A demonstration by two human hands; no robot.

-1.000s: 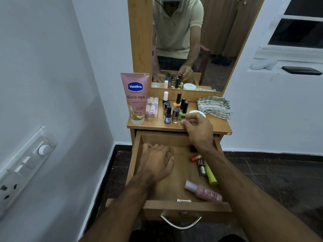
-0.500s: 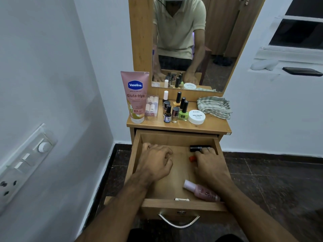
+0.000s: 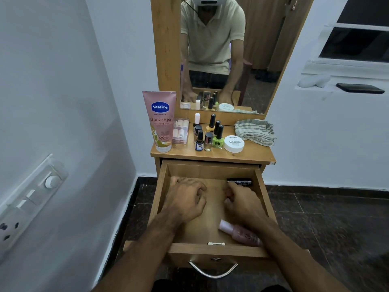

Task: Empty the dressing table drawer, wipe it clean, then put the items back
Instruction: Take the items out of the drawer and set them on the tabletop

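Resting curled in drawer (image 3: 163, 186): left hand (image 3: 185, 202) | right hand (image 3: 244, 204), perhaps pinching something | centre floor bare

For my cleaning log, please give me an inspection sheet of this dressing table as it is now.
Surface: dressing table top, wood, crowded.
Job's things: drawer pulled open; black tube at its back; pink bottle lying near its front. On top: Vaseline tube, nail polish bottles, white jar, clear box, checked cloth.
Clutter: nothing seen.
Hands: left hand rests in drawer, fingers curled; right hand curled over small items, grip unclear.
Cables: nothing seen.
Surroundings: mirror, wall switchboard, dark floor.
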